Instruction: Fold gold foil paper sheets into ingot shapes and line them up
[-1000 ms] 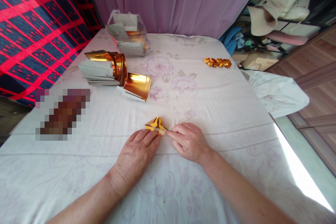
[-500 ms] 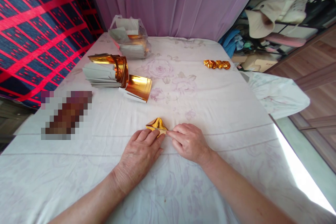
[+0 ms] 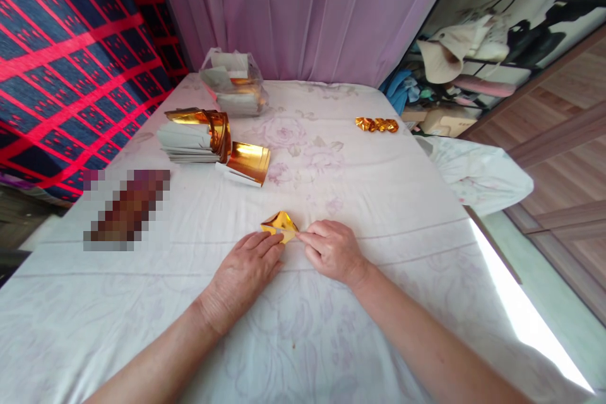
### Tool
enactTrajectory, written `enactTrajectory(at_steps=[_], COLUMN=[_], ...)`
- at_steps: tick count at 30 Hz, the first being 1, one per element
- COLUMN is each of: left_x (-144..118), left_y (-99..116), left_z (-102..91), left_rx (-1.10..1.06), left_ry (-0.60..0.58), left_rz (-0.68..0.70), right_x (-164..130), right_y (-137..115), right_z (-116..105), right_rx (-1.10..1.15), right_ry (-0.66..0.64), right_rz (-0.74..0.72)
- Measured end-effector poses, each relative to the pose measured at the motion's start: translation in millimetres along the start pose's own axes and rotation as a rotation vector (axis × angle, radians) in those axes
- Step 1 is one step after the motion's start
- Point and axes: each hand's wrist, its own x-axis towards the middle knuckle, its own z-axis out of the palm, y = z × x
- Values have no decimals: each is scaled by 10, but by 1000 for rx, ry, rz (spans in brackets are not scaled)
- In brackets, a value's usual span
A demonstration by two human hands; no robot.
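A partly folded piece of gold foil paper lies on the cloth in front of me, its upper part raised in a shiny peak. My left hand rests palm down, with its stretched fingers lying on the paper's lower left side and hiding part of it. At the paper's right corner, my right hand has its fingers curled, with index finger and thumb at that tip in a pinch.
A stack of gold-and-white foil sheets stands back left, with loose sheets beside it. Behind is a clear plastic bag of more sheets. Several folded gold pieces sit in a row at back right. A blurred patch covers something at left.
The view has shifted slightly. My left fingers have drawn back a little toward the lower left, baring more of the paper. My right hand stays at its right corner.
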Motion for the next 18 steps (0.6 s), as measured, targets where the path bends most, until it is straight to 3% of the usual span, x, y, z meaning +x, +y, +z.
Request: enactTrajectory(at_steps=[18], left_x=[-21], left_y=[-71], left_z=[59], left_rx=[27], left_ry=[28], left_rz=[-7], right_x=[0], right_y=[13], right_z=[51], right_rx=[-111], right_ry=[-25], right_rz=[-55])
